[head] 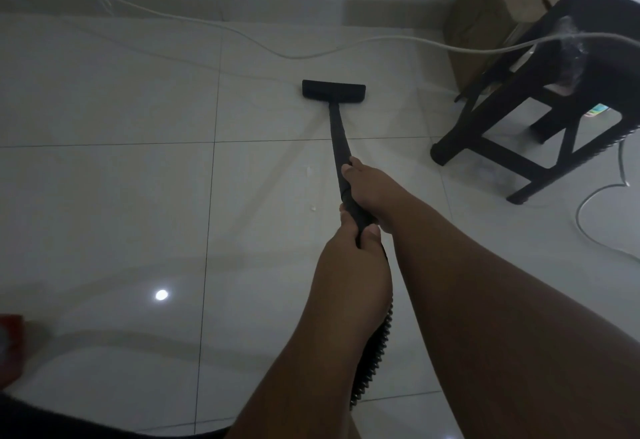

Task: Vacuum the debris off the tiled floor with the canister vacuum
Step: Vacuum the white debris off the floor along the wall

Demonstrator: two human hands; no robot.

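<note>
A black vacuum wand (337, 133) runs away from me to a flat black floor nozzle (333, 91) resting on the pale tiled floor (121, 196). My right hand (367, 189) grips the wand further along; my left hand (353, 248) grips it just behind, near where the ribbed black hose (375, 345) begins. Two small white bits of debris lie left of the wand, a white scrap (308, 171) and a white crumb (312, 209). The canister itself is out of view.
A black stool (540, 99) stands at the right, with a cardboard box (491, 12) behind it by the wall. A white cable (242, 34) crosses the floor far ahead and runs over the stool; another white cord (588, 216) loops at the right. A red object (10, 338) sits at the left edge.
</note>
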